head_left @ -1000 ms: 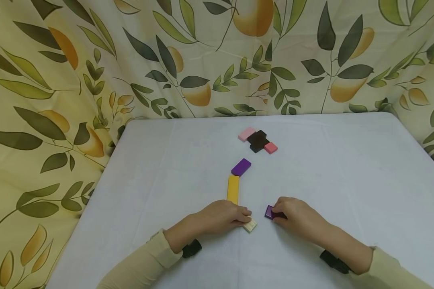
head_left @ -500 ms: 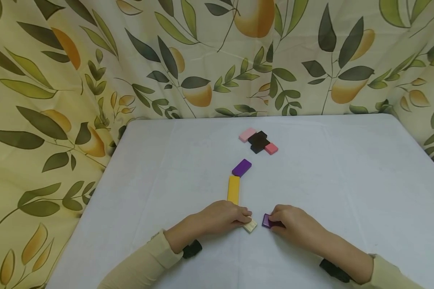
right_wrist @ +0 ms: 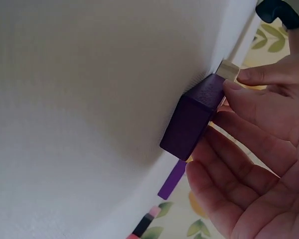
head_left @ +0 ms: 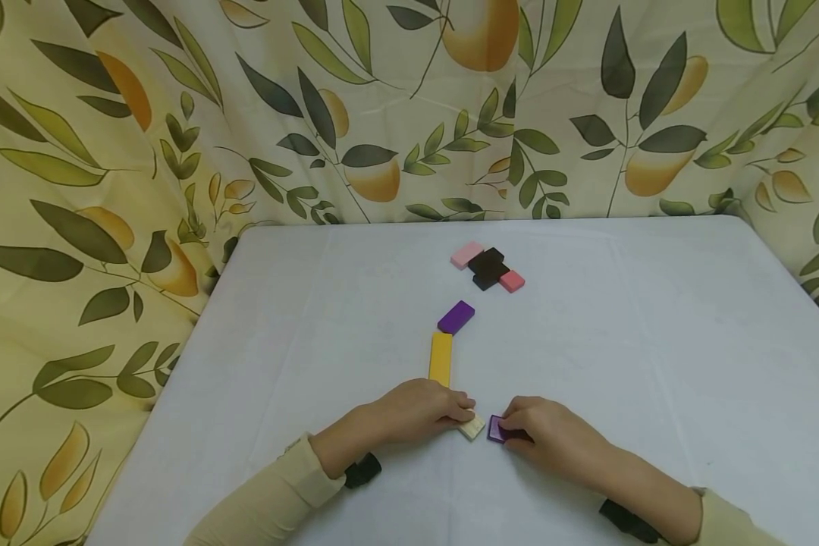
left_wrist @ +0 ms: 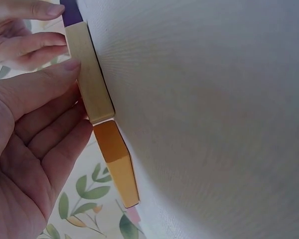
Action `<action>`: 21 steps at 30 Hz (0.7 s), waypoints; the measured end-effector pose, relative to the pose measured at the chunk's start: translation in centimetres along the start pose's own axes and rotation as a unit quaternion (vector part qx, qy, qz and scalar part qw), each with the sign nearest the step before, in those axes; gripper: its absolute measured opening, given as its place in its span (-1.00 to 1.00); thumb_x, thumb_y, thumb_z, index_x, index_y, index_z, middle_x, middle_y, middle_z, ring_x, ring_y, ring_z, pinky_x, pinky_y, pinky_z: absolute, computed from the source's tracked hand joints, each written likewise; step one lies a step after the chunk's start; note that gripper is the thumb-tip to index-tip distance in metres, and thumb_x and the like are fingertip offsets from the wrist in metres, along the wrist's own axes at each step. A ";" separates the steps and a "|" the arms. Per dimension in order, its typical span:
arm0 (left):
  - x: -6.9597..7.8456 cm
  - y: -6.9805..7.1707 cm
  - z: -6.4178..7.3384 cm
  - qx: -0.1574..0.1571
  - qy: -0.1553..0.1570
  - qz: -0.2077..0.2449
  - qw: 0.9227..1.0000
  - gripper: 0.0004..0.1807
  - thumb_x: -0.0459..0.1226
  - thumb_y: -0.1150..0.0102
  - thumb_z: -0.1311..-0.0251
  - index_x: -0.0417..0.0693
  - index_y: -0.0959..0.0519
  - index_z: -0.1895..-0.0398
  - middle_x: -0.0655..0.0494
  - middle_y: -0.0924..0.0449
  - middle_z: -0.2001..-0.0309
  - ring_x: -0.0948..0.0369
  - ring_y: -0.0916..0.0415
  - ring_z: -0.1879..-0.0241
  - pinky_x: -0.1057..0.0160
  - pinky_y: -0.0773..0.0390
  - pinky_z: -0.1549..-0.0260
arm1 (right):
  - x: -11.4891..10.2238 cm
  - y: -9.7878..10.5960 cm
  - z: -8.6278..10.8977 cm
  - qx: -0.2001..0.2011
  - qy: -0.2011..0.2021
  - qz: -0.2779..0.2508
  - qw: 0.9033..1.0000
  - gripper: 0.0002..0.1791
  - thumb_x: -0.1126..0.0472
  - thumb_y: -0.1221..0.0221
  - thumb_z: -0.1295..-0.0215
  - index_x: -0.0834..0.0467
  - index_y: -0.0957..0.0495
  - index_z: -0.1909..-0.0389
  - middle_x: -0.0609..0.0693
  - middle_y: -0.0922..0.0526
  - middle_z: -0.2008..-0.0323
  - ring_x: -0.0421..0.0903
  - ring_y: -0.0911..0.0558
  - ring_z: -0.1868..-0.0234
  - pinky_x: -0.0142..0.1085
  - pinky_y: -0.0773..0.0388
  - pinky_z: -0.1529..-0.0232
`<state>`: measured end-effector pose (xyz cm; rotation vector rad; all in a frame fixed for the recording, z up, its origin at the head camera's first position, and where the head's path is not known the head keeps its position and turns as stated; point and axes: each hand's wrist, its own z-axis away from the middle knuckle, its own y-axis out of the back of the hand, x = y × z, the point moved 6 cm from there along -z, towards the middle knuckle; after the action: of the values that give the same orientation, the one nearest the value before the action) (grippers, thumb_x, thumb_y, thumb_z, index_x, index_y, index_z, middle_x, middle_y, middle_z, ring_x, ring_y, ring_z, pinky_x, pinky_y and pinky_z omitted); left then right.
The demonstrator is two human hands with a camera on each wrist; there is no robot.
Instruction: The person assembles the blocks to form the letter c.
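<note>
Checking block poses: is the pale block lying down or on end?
Lying down: the left wrist view shows the pale block lengthwise along the table.

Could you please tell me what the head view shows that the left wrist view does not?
Only the head view shows the black blocks and the sleeves. Only the left wrist view shows the palm of the left hand and the end of the yellow block nearest the pale block. Both show those two blocks, the left hand, the right hand holding a purple block, and patterned cloth.
</note>
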<state>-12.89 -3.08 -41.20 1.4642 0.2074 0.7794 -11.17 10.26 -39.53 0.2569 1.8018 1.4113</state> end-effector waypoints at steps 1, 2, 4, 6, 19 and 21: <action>0.0 0.0 0.0 -0.001 0.001 0.001 1.000 -0.69 -0.22 -0.09 -0.25 0.09 -0.56 -0.06 0.29 -0.48 -0.08 0.44 -0.34 -0.10 0.45 -0.30 -0.04 | -0.1 0.0 0.0 0.002 0.004 -0.001 1.000 -0.84 0.39 -0.36 0.08 0.25 -0.68 0.39 -0.11 -0.59 0.39 -0.20 -0.58 0.34 -0.33 -0.56 0.33; 0.0 0.0 0.0 -0.002 0.002 0.001 1.000 -0.69 -0.22 -0.08 -0.25 0.09 -0.56 -0.06 0.29 -0.48 -0.08 0.44 -0.33 -0.10 0.45 -0.30 -0.04 | -0.1 -0.1 0.0 0.004 0.007 -0.001 1.000 -0.84 0.39 -0.36 0.08 0.25 -0.68 0.39 -0.11 -0.58 0.39 -0.21 -0.58 0.34 -0.33 -0.56 0.33; 0.0 0.0 0.0 -0.003 0.002 0.000 1.000 -0.69 -0.22 -0.08 -0.25 0.09 -0.56 -0.06 0.29 -0.48 -0.08 0.44 -0.33 -0.10 0.45 -0.30 -0.04 | -0.2 -0.1 0.0 0.007 0.014 -0.002 1.000 -0.84 0.39 -0.36 0.08 0.24 -0.68 0.39 -0.12 -0.58 0.39 -0.21 -0.57 0.34 -0.34 -0.55 0.34; 0.0 0.0 0.0 -0.004 0.003 0.000 1.000 -0.69 -0.22 -0.09 -0.25 0.09 -0.56 -0.06 0.29 -0.48 -0.08 0.44 -0.33 -0.11 0.45 -0.30 -0.05 | -0.2 -0.2 0.0 0.010 0.018 -0.001 1.000 -0.84 0.39 -0.36 0.08 0.24 -0.68 0.40 -0.12 -0.58 0.39 -0.21 -0.57 0.34 -0.34 -0.55 0.34; 0.1 0.1 0.1 0.001 0.001 0.000 1.000 -0.68 -0.22 -0.11 -0.23 0.09 -0.56 -0.06 0.29 -0.49 -0.08 0.43 -0.34 -0.11 0.44 -0.31 -0.04 | -0.4 -0.2 0.1 0.011 0.024 -0.004 1.000 -0.83 0.39 -0.36 0.08 0.25 -0.67 0.38 -0.08 -0.60 0.36 -0.16 -0.58 0.31 -0.32 -0.56 0.29; 0.1 0.1 0.1 0.002 -0.001 -0.002 1.000 -0.69 -0.22 -0.10 -0.23 0.09 -0.56 -0.06 0.29 -0.49 -0.07 0.43 -0.34 -0.11 0.44 -0.31 -0.04 | -0.4 -0.2 0.1 0.012 0.027 -0.003 1.000 -0.82 0.39 -0.36 0.09 0.25 -0.67 0.37 -0.07 -0.61 0.35 -0.15 -0.58 0.30 -0.31 -0.56 0.28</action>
<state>-12.80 -3.09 -41.03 1.4675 0.2096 0.7754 -10.80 10.03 -39.55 0.2272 1.8637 1.4050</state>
